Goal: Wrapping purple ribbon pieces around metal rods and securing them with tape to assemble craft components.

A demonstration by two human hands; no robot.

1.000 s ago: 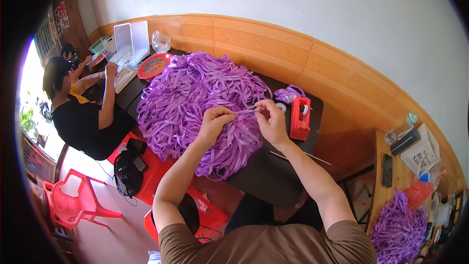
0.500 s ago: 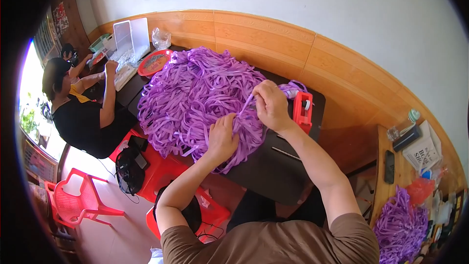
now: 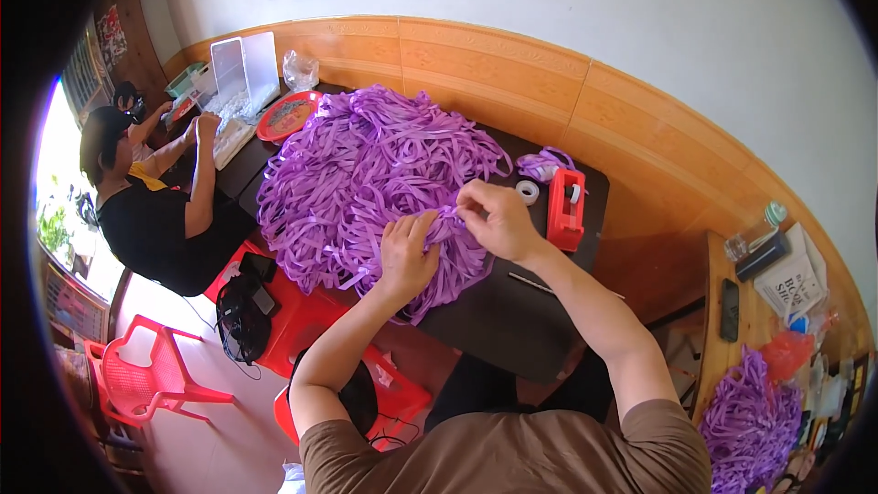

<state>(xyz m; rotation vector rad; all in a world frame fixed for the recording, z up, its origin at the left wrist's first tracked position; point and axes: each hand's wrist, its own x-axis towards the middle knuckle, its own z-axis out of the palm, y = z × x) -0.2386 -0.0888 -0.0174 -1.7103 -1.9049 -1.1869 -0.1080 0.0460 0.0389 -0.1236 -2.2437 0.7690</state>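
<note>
A big heap of purple ribbon strips [image 3: 366, 174] covers most of the dark table [image 3: 512, 320]. My left hand [image 3: 409, 252] rests on the heap's near edge, its fingers pinching a strip. Just to its right, my right hand [image 3: 494, 218] pinches the same purple strip [image 3: 448, 213] between thumb and fingers. A red tape dispenser [image 3: 566, 209] stands to the right of my right hand, with a roll of clear tape [image 3: 527, 191] and a small purple ribbon bundle [image 3: 543, 163] behind it.
Another person in black [image 3: 151, 210] sits at the table's left end by a clear plastic box [image 3: 245, 69] and a red plate [image 3: 287, 115]. Red plastic chairs [image 3: 146, 370] stand on the floor. At the right are a wooden shelf with a phone [image 3: 729, 309] and another purple ribbon pile [image 3: 750, 421].
My hands have come together at the heap's near edge; the left hand moved up from lower on the pile and the right hand dropped lower, both now on one strip.
</note>
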